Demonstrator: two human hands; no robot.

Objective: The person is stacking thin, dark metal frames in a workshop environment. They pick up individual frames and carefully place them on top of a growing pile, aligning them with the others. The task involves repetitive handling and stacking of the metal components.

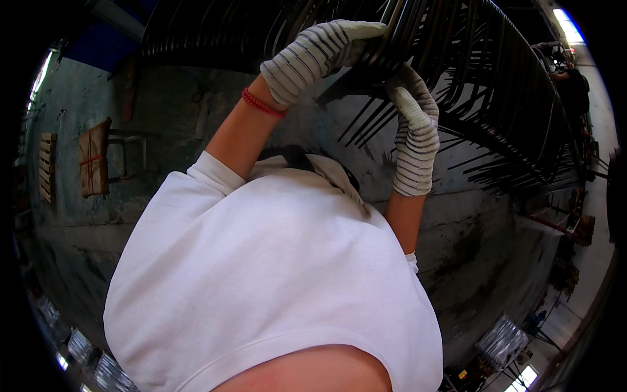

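Above the chest, both gloved hands, left hand point(326, 52) and right hand point(415, 124), are gripping stiff, seemingly heavy dark metal rods point(470, 72), best grasped along bare shafts.

Both arms reach up and forward, bare forearms rising out of white sleeves. The left hand point(323, 55), in a striped glove with a red band at the wrist, curls over at the top. The right hand point(416, 140), gloved alike, points upward, its fingers apparently closed, though partly hidden.
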